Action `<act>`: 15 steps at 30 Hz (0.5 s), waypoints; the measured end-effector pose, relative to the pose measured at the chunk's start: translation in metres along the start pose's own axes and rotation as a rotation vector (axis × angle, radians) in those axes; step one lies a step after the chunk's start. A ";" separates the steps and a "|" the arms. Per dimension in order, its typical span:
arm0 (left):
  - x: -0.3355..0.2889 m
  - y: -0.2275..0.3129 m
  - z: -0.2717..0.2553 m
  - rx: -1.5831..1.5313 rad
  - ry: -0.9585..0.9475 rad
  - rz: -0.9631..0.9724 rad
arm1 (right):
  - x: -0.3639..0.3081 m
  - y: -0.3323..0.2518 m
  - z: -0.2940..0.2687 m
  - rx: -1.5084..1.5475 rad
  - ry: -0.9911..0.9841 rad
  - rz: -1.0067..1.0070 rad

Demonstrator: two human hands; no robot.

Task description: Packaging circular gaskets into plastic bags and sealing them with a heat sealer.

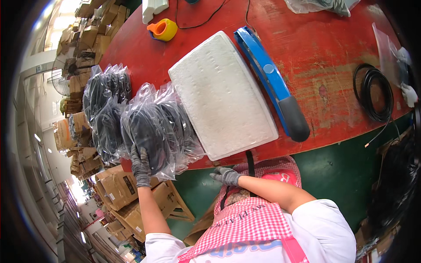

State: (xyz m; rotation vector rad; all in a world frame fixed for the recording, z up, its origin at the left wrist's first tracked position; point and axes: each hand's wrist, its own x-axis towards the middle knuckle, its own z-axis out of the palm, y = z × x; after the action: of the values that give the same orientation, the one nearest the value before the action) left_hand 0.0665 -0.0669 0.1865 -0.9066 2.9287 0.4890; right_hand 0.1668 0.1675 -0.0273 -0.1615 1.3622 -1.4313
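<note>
Clear plastic bags of coiled black cable (147, 127) stand packed in a row at the table's left front edge. My left hand (140, 167), in a grey knit glove, rests against the nearest bag with its fingers stretched up along the plastic. Its thumb is hidden. My right hand (227, 176), gloved the same way, hangs just off the front edge of the table, below a white foam block (221, 96). Its fingers are loosely bent and apart, with nothing in them. More bagged cable coils (105, 101) stand farther left.
On the red table (329, 52), a long blue tool with a dark grip, like a bag sealer (268, 74), lies right of the foam. A yellow-orange tape dispenser (164, 30) sits behind. A loose black cable coil (375, 94) lies far right. Cardboard boxes (116, 188) stand below left.
</note>
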 end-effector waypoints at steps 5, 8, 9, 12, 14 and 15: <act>0.002 0.003 -0.013 0.018 -0.066 0.217 | 0.051 -0.043 0.017 0.488 0.100 0.224; 0.006 -0.034 0.000 0.183 0.057 0.424 | 0.075 -0.084 0.015 1.070 0.055 0.478; 0.004 -0.027 -0.001 0.196 0.059 0.431 | 0.091 -0.095 0.017 1.161 0.048 0.325; 0.002 -0.006 -0.012 0.258 0.044 0.492 | 0.132 -0.091 0.027 1.404 -0.010 -0.138; 0.005 -0.009 -0.020 0.222 -0.039 0.468 | 0.144 -0.090 0.042 1.426 -0.047 -0.224; 0.015 -0.014 -0.020 0.194 -0.017 0.518 | 0.146 -0.093 0.049 1.418 -0.057 -0.227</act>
State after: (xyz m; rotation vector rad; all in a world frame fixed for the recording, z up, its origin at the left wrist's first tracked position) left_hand 0.0629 -0.0925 0.1996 -0.1139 3.1057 0.2130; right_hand 0.0903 0.0048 -0.0199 0.5761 0.0480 -2.2254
